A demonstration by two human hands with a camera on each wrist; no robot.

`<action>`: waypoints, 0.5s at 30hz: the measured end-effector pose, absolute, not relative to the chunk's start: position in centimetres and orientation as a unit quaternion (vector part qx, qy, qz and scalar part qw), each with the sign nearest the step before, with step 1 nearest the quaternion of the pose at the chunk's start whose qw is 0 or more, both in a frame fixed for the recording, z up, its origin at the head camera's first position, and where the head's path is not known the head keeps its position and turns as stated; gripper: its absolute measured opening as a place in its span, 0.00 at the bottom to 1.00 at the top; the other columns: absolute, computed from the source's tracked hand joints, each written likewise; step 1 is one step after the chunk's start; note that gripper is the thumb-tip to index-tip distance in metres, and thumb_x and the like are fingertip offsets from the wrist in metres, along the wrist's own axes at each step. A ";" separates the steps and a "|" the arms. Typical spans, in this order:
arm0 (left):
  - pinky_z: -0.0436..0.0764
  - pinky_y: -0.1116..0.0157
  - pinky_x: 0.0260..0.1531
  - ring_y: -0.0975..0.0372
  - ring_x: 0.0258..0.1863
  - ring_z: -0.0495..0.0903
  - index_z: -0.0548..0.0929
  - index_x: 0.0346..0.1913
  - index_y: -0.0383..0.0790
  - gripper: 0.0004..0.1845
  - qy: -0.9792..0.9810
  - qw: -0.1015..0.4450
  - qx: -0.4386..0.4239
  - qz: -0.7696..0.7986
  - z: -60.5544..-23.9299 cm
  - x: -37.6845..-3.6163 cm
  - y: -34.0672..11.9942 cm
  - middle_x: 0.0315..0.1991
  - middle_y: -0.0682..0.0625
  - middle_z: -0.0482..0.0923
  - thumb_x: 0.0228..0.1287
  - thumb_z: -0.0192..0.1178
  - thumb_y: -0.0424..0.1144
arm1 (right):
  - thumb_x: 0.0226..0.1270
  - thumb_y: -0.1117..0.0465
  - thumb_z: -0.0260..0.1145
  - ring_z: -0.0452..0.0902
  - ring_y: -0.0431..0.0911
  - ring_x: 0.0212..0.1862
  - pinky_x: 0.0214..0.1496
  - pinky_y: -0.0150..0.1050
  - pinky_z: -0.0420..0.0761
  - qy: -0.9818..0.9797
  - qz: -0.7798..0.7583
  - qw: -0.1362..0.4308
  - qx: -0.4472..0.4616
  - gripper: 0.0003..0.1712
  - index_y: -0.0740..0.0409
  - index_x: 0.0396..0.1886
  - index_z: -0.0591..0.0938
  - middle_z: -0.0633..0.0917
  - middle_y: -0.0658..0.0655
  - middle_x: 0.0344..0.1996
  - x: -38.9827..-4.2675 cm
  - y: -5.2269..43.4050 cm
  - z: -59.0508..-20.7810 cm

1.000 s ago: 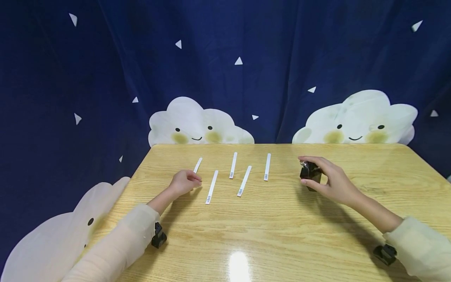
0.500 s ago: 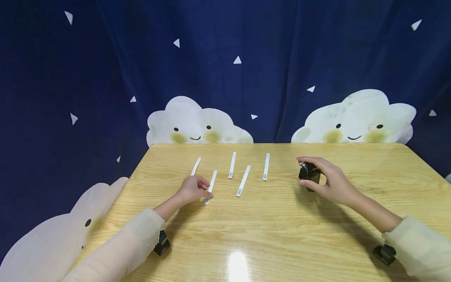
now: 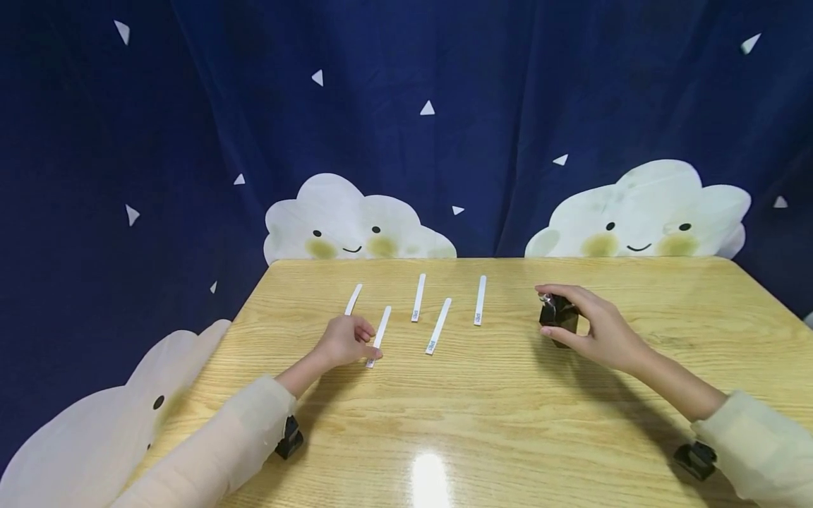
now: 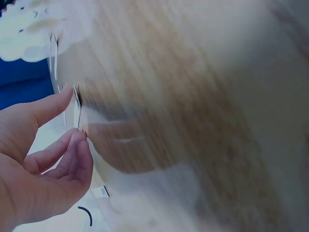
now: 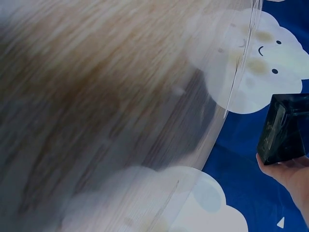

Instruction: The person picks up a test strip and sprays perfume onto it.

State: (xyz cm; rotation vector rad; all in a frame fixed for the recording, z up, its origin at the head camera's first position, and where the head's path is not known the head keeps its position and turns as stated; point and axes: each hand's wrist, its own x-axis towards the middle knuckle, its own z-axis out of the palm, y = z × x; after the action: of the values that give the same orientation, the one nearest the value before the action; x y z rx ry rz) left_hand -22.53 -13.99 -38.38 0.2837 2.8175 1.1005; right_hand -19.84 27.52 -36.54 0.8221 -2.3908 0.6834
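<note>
My left hand (image 3: 346,341) is low over the left part of the table, thumb and bent fingers apart beside a white paper strip (image 3: 383,326). Its thumb tip overlaps the strip's near, labelled end. In the left wrist view, the strip (image 4: 77,107) shows edge-on between the thumb and fingertips. My right hand (image 3: 600,326) grips a dark, square, glossy perfume bottle (image 3: 562,319) between thumb and fingers, with a silvery part at its upper left. The right wrist view shows the bottle's dark body (image 5: 282,128) with fingers beneath it.
Several more white strips lie around: one (image 3: 353,299) partly behind the left hand, others (image 3: 418,298) farther back and to the right (image 3: 440,326). The wooden table (image 3: 483,409) ends at a dark blue curtain (image 3: 483,141) with cloud shapes (image 3: 362,219).
My left hand has moved right and slightly nearer, from the leftmost strip to the one beside it. That strip's near end has shifted slightly left. My right hand stays with the perfume bottle.
</note>
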 end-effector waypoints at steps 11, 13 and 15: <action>0.82 0.69 0.35 0.62 0.31 0.79 0.82 0.39 0.28 0.15 0.936 0.050 0.105 0.332 -38.0 -22.5 -14.1 0.33 0.42 0.82 0.45 0.72 0.25 | 0.45 0.64 0.79 0.66 0.19 0.57 0.50 0.14 0.71 -0.878 0.251 0.260 0.313 0.41 0.50 0.63 0.75 0.82 0.53 0.55 -19.8 27.5 -36.5; 0.80 0.71 0.33 0.62 0.30 0.78 0.82 0.38 0.28 0.14 0.938 0.049 0.097 0.330 -37.9 -22.4 -14.3 0.32 0.41 0.82 0.45 0.72 0.24 | 0.45 0.64 0.79 0.66 0.19 0.57 0.50 0.14 0.71 -0.878 0.253 0.259 0.314 0.41 0.50 0.63 0.75 0.82 0.53 0.56 -19.8 27.5 -36.6; 0.78 0.72 0.30 0.62 0.29 0.77 0.82 0.37 0.28 0.14 0.940 0.045 0.083 0.328 -37.8 -22.3 -14.5 0.31 0.42 0.81 0.45 0.72 0.24 | 0.45 0.64 0.79 0.65 0.19 0.57 0.50 0.14 0.71 -0.877 0.255 0.258 0.315 0.40 0.50 0.62 0.75 0.82 0.53 0.56 -19.8 27.6 -36.6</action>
State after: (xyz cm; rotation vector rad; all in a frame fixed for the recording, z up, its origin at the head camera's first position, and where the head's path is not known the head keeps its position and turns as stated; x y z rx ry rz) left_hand -22.33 -14.48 -37.78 0.2547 2.8700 1.0029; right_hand -19.79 27.61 -36.61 0.8540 -2.3788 0.6919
